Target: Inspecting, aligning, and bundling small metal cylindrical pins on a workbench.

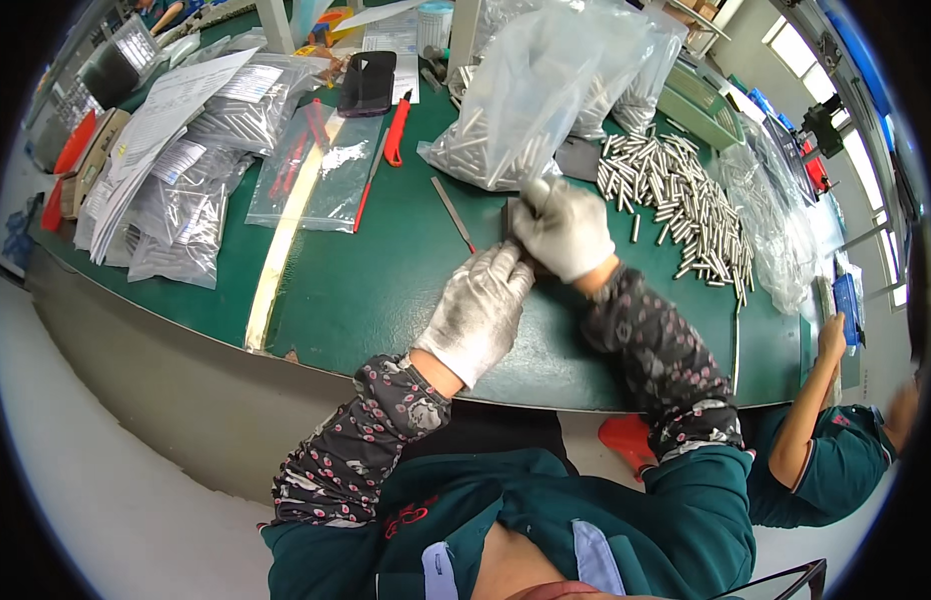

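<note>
The right hand [566, 232] pinches a small metal pin [537, 190] near the middle of the bench [386, 290], beside the pile of pins [676, 195] toward its right edge. The left hand [478, 308] rests curled, fingertips touching a dark block [512, 215]. It is best to steady the block firmly and bring each pin down straight.

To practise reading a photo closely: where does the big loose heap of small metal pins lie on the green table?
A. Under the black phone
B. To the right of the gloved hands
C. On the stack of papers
B: the metal pins lie loose on the green table, right of the right hand.
</note>
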Motion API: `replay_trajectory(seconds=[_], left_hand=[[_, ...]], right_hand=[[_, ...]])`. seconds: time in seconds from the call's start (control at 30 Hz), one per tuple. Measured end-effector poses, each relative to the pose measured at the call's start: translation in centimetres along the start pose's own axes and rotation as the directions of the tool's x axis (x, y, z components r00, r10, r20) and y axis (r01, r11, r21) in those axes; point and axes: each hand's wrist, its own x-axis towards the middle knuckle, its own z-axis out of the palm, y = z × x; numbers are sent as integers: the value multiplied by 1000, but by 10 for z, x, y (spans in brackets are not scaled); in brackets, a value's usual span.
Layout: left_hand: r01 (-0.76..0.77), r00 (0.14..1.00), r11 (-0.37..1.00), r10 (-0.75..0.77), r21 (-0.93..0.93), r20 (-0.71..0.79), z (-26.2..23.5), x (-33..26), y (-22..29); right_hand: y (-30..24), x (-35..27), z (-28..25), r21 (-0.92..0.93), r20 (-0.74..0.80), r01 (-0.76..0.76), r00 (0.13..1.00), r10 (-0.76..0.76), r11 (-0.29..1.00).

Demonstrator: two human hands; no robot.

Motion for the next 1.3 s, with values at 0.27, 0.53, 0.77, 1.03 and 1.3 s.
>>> replay_trajectory(seconds=[0.27, 0.53, 0.77, 1.03, 1.3], left_hand=[[54, 996, 998, -55, 16, 76, -2, 0, 2], [6, 1000, 1000, -6, 13, 14, -2, 1, 1], [-21, 1000, 999, 22, 34, -15, -3, -3, 3], [-218, 897, 974, 176, -60, -405, -15, 26, 36], [121, 985, 880, -163, -460, -53, 5, 41, 93]], right_hand=[[-3, 4, -3, -83, 54, 20, 998, -15, 996], [2, -3, 2, -14, -42, 7, 999, -7, 1000], [25, -11, 4, 773, 45, -418, 787, 616, 478], [-1, -78, -45, 642, 726, -224, 488, 485, -734], [-51, -120, -43, 664, 584, -54, 661, 471, -746]])
